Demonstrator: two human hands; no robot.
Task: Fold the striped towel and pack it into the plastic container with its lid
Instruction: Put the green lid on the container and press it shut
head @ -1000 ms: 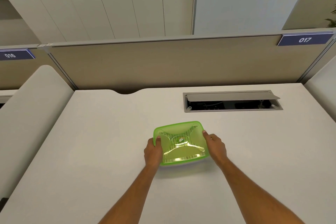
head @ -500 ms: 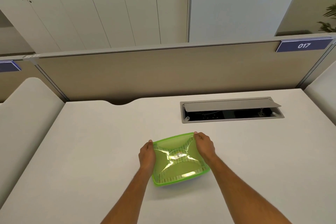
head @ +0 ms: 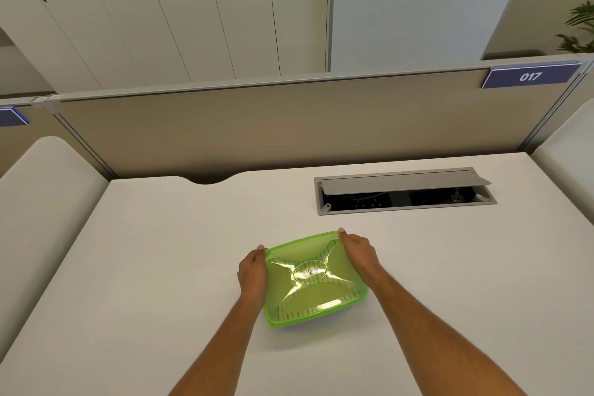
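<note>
Head view: green plastic container (head: 316, 309) on tabletop (head: 160, 251), lid (head: 308, 270) on top, striped towel (head: 321, 307) visible inside through it. My left hand (head: 254, 270) and right hand (head: 358, 254) grasp lid's opposite edges.

Risk: uneven press leaves one corner unsealed; towel edge caught under rim; container skids on smooth tabletop.

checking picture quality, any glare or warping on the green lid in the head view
Head view: bright glare streaks across the lid centre and near edge, partly washing out the striped towel beneath; wide-angle bending bows the partition and cabinets; hands cast soft shadows only.
</note>
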